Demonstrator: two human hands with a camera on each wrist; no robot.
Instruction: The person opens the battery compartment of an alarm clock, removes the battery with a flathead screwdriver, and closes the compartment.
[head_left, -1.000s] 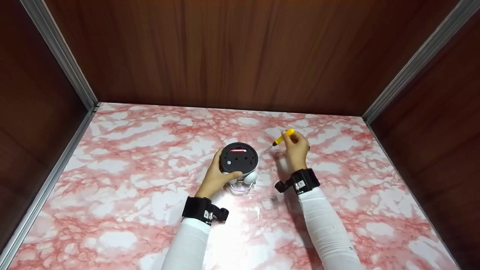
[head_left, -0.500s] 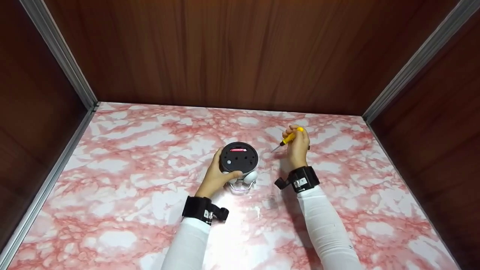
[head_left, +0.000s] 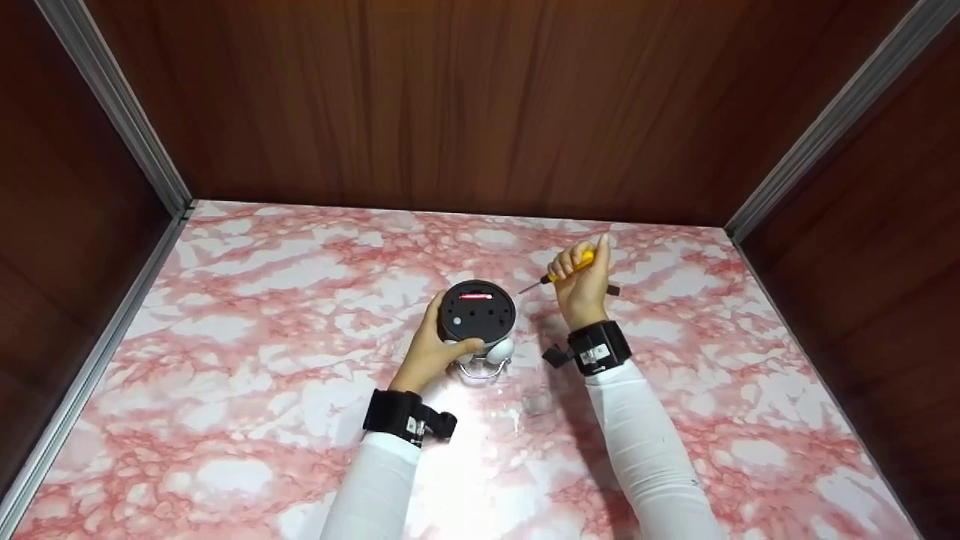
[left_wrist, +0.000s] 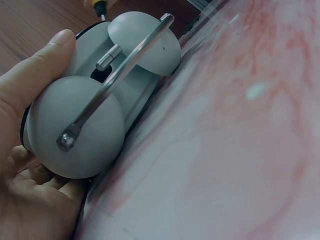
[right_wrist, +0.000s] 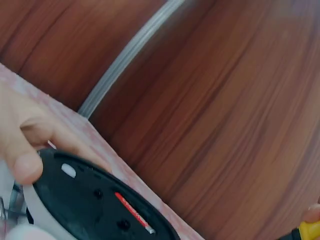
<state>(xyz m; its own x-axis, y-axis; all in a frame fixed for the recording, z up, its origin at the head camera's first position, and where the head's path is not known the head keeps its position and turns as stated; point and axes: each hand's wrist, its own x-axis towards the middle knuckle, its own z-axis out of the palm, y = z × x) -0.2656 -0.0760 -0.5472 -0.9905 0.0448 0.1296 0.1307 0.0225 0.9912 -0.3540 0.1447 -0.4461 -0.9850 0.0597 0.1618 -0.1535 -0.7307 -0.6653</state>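
A white twin-bell alarm clock (head_left: 491, 330) lies with its black back up, a red battery (head_left: 475, 296) showing in its slot. My left hand (head_left: 433, 349) grips the clock from the left side, thumb near the bells. In the left wrist view, the two rounded bells, the small hammer (left_wrist: 108, 57) and the metal handle (left_wrist: 120, 75) face the camera. To the right of the clock, my right hand (head_left: 585, 289) holds a yellow-and-black screwdriver (head_left: 588, 258), fingers curled round its handle. Its thin shaft points left toward the clock's edge.
A small dark piece (head_left: 613, 290) shows just right of my right hand. The table (head_left: 247, 360) has a red-and-white marbled top. Brown wood-grain panels (head_left: 450, 105) with metal corner strips (head_left: 832, 112) enclose it at the back and sides.
My right hand has turned, its fingers curling further round the screwdriver's handle. After drawing back to the right, the screwdriver tip has come left toward the clock. My left hand stays put.
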